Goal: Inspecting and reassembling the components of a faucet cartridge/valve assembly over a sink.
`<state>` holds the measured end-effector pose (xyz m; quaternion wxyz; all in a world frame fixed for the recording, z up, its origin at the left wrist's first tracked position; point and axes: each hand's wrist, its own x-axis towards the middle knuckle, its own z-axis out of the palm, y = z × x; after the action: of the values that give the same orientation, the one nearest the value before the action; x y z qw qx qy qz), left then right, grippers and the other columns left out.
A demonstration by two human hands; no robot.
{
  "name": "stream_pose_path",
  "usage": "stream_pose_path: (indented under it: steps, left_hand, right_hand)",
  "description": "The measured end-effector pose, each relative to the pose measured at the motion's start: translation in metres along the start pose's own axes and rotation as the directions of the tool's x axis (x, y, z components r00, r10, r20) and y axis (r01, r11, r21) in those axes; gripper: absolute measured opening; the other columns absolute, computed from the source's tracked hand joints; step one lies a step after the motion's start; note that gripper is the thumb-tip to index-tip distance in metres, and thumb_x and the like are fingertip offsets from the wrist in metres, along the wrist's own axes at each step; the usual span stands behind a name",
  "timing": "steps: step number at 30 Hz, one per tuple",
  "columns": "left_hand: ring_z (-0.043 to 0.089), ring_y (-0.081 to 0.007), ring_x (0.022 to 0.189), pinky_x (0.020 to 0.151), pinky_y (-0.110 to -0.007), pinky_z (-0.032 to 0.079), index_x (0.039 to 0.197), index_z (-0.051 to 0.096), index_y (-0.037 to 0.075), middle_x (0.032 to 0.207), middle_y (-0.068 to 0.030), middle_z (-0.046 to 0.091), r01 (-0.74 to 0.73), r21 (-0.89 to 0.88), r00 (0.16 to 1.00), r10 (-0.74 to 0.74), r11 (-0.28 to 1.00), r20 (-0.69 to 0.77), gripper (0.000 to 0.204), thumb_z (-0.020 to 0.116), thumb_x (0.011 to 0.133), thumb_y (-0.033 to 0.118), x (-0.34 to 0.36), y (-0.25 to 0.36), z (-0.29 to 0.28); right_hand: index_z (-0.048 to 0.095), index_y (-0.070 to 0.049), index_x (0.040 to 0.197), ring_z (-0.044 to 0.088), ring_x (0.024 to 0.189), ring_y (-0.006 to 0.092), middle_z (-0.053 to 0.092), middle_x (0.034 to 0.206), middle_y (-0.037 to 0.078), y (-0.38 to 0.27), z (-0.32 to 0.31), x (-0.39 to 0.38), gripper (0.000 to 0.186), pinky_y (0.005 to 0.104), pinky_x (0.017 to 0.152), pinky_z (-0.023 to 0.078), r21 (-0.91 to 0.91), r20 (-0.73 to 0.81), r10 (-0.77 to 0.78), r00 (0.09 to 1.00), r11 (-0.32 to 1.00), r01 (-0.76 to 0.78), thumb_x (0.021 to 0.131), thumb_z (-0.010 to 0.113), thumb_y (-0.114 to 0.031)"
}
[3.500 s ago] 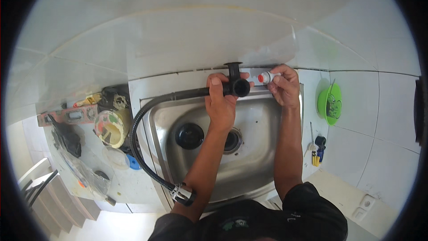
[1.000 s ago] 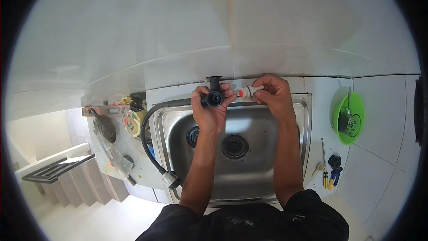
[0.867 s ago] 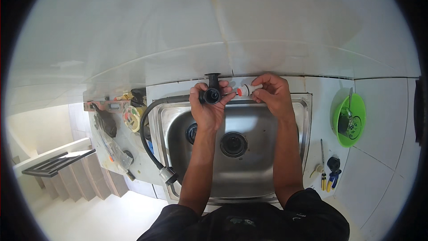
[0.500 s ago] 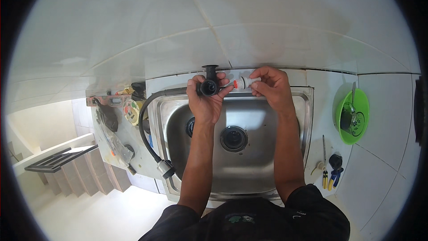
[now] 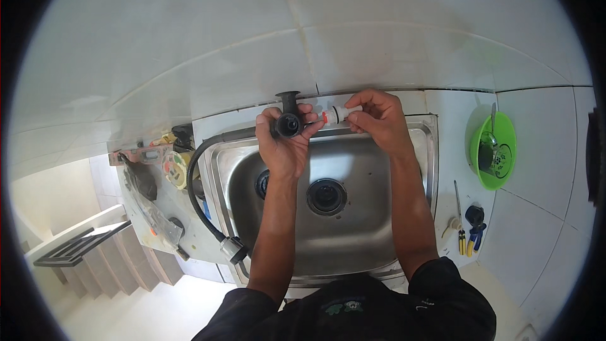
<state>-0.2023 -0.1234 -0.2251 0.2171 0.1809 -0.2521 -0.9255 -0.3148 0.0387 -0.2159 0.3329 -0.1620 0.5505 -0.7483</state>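
Observation:
My left hand [image 5: 284,142] grips a black faucet body [image 5: 288,118] above the back rim of a stainless steel sink [image 5: 379,240]. A black flexible hose [image 5: 197,183] runs from that body down the left side of the sink to a metal end fitting [image 5: 232,249]. My right hand [image 5: 377,117] pinches a small white cartridge with a red ring [image 5: 336,114], its red end close to the side opening of the faucet body. Both forearms reach over the sink basin, above the drain [image 5: 326,196].
A green bowl [image 5: 493,149] holding a metal tool sits on the white tiled counter at right. Screwdrivers and pliers with blue and yellow handles [image 5: 468,233] lie below it. Clutter with a tape roll [image 5: 173,168] and bags is at left. Steps [image 5: 82,249] lie lower left.
The view has shifted, so the sink sits slightly differently in the picture. My hands keep the same grips, with the white cartridge staying close to the faucet body's side opening.

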Motion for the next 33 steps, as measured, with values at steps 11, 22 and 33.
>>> stream_pose_path:
  steps: [11,22,33]
  left_hand:
    - [0.064,-0.0292,0.091,0.083,-0.044,0.056,0.110,0.051,0.014,0.105,-0.0210,0.061,-0.051,0.006,0.996,0.050,0.999,0.071,0.045,0.048,0.092,0.055,-0.004,-0.005,-0.012]
    - [0.063,-0.0298,0.105,0.092,-0.039,0.052,0.135,0.042,0.000,0.116,-0.0202,0.062,0.071,0.185,0.985,-0.099,0.980,0.145,0.063,0.073,0.080,0.006,-0.031,-0.025,-0.006]
    - [0.068,-0.0231,0.089,0.081,-0.034,0.058,0.116,0.059,-0.002,0.103,-0.0159,0.067,-0.047,0.296,0.999,0.049,0.954,0.002,0.033,0.067,0.084,0.000,-0.033,-0.042,-0.002]
  right_hand:
    - [0.063,0.001,0.095,0.059,0.065,0.0071,0.063,0.077,0.004,0.004,0.004,-0.001,0.015,0.0201,0.058,0.048,-0.086,-0.013,-0.071,0.997,0.994,0.069,0.081,0.065,0.003]
    - [0.064,0.002,0.095,0.058,0.071,0.0052,0.064,0.080,0.003,0.010,0.002,-0.003,0.014,0.0197,0.063,0.048,-0.039,0.067,-0.115,0.991,0.992,0.118,0.081,0.066,0.004]
    - [0.066,0.002,0.093,0.059,0.066,0.0075,0.065,0.075,0.005,-0.001,0.002,-0.008,0.012,0.0211,0.059,0.048,-0.109,0.091,-0.040,0.995,0.993,0.050,0.082,0.067,0.003]
